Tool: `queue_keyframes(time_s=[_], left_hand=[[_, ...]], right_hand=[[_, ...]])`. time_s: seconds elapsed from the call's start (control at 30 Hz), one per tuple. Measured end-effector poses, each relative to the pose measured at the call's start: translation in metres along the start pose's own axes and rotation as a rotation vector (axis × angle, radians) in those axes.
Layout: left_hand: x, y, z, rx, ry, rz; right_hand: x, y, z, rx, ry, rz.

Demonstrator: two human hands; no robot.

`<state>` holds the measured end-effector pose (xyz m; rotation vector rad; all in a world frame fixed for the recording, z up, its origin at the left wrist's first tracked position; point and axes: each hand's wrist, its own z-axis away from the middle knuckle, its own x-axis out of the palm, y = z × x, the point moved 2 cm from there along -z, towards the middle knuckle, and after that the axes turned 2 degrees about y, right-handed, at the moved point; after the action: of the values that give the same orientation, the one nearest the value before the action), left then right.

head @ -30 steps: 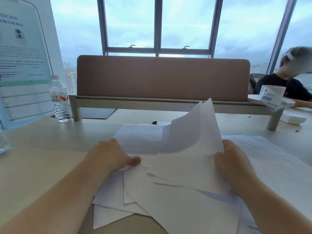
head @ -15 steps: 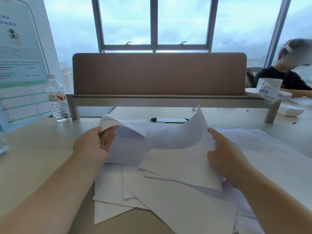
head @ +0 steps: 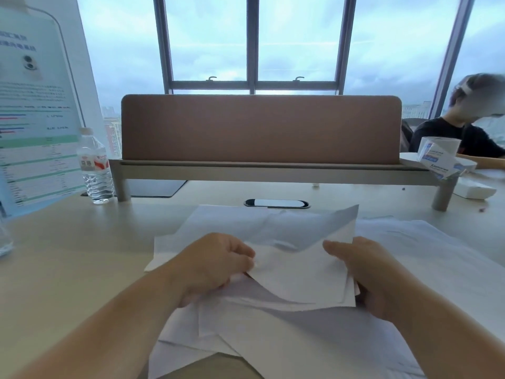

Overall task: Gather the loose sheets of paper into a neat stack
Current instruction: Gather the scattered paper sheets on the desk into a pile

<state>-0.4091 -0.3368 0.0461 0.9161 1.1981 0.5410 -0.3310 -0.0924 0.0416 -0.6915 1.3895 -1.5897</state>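
Sheets (head: 300,280) pinched by left hand (head: 216,265) and right hand (head: 366,272) (bottle (head: 95,166) label unreadable).

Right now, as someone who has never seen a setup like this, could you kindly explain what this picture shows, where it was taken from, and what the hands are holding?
There is no machine here: a person wears a wide-angle camera on the head, looking forward and down, so you see their own two bare arms. The left hand and right hand each grip an edge of a white sheet lifted and curled above a messy pile of loose sheets on a pale desk. The aim is to gather them into a neat stack. Farther back stand a water bottle, a printed poster, a brown divider panel and windows. Another person sits at the far right.
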Motion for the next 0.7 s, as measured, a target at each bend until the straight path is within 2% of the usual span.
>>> queue_keyframes(time_s=[0.07, 0.13, 0.17, 0.23, 0.3, 0.37, 0.53, 0.63, 0.7], left_hand=[[0.0, 0.003, 0.002, 0.044, -0.059, -0.083], [-0.014, -0.001, -0.003, 0.038, 0.048, -0.214], [-0.025, -0.008, -0.006, 0.005, 0.136, -0.387], [-0.044, -0.024, -0.01, -0.158, 0.226, -0.729], [-0.058, -0.037, -0.012, -0.312, 0.243, -0.823], [-0.064, -0.039, -0.014, -0.34, 0.283, -0.785], [-0.064, -0.038, -0.016, -0.198, 0.295, -0.68], [-0.071, -0.053, -0.027, -0.164, 0.489, -0.59], [-0.073, -0.059, -0.034, -0.103, 0.579, -0.383]], right_hand=[[-0.002, 0.003, -0.002, -0.027, 0.016, 0.096], [-0.007, 0.004, -0.005, -0.117, 0.128, 0.27], [-0.009, 0.003, -0.008, -0.167, 0.189, 0.361], [-0.015, 0.001, -0.011, -0.215, 0.271, 0.479], [-0.019, 0.001, -0.015, -0.213, 0.29, 0.59], [-0.018, 0.002, -0.015, -0.206, 0.277, 0.689], [-0.013, 0.002, -0.011, -0.239, 0.267, 0.731], [-0.013, 0.004, -0.013, -0.226, 0.259, 0.74], [-0.014, 0.003, -0.012, -0.226, 0.254, 0.749]])
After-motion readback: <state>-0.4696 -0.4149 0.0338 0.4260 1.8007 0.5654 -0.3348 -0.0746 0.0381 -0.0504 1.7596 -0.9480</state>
